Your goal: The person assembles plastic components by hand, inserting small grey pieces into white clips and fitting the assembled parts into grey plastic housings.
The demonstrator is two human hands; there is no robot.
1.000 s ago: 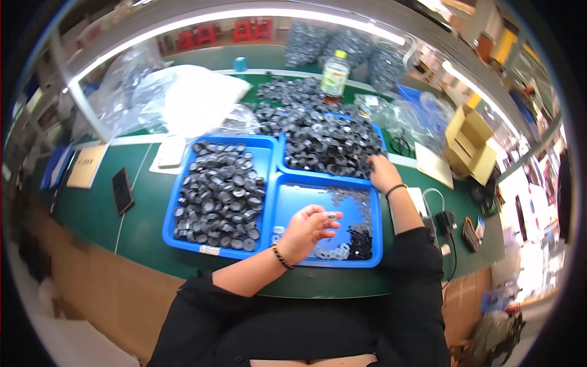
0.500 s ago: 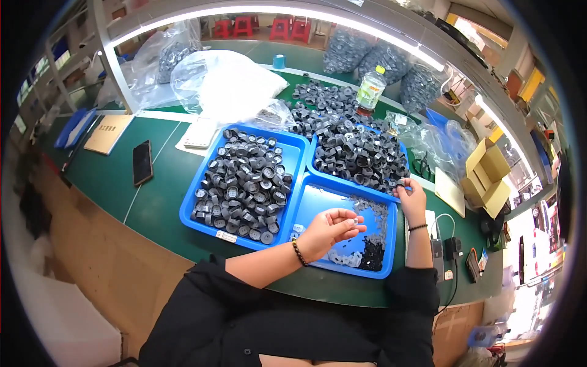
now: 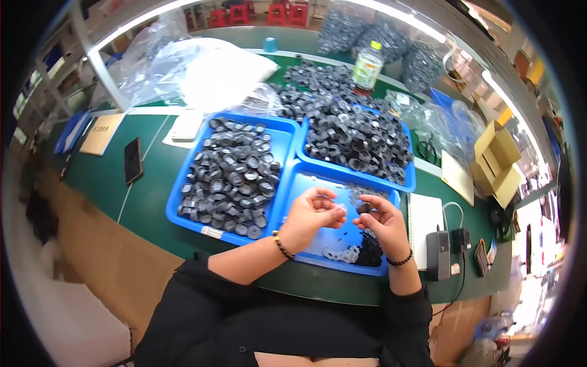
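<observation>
My left hand (image 3: 315, 218) is over the front right blue tray (image 3: 301, 181), thumb and fingers pinched together; whatever they hold is too small to make out. Facing it, my right hand (image 3: 386, 227) grips a dark round cap (image 3: 365, 208) between thumb and fingers. A narrow gap separates the two hands. Beneath them the tray holds small translucent white pieces (image 3: 343, 254), tiny black pieces (image 3: 369, 251) and small grey parts, partly hidden by the hands. Dark grey round caps (image 3: 235, 177) fill the left blue tray (image 3: 175, 199).
Behind, another blue tray (image 3: 411, 182) overflows with dark ring-shaped parts (image 3: 361, 144). A bottle (image 3: 368, 67), white plastic bag (image 3: 223, 73), phone (image 3: 133, 161), notebook (image 3: 425, 223), open carton (image 3: 498, 162), scissors (image 3: 428, 150) and black adapter (image 3: 438, 254) surround the trays.
My right hand has come from the back right tray toward my left hand, carrying a dark cap. My left hand stays pinched over the front tray. The whole view has shifted slightly.
</observation>
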